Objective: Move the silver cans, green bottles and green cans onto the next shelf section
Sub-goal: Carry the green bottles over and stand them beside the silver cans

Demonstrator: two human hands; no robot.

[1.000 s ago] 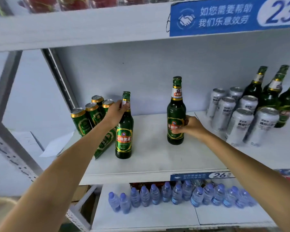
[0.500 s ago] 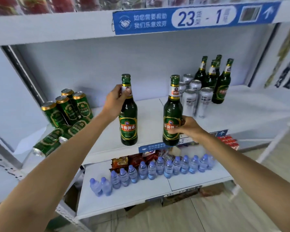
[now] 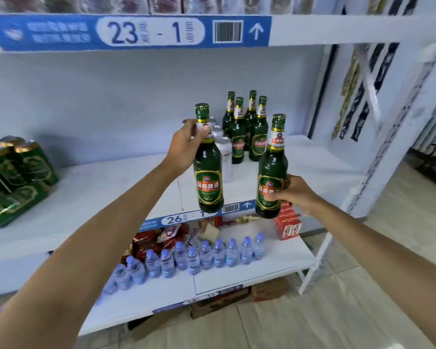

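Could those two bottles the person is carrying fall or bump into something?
Maybe. The left hand holds its green bottle only by the thin neck, so the heavy body could swing or slip. The right hand holds the other bottle in the air in front of the shelf edge, with hard floor below. The standing bottles and silver cans are packed close, so setting these down beside them could knock one over.

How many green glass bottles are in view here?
6. One is held at the neck by the left hand, one at the body by the right hand, and four stand grouped at the back of the shelf. More may be hidden behind them.
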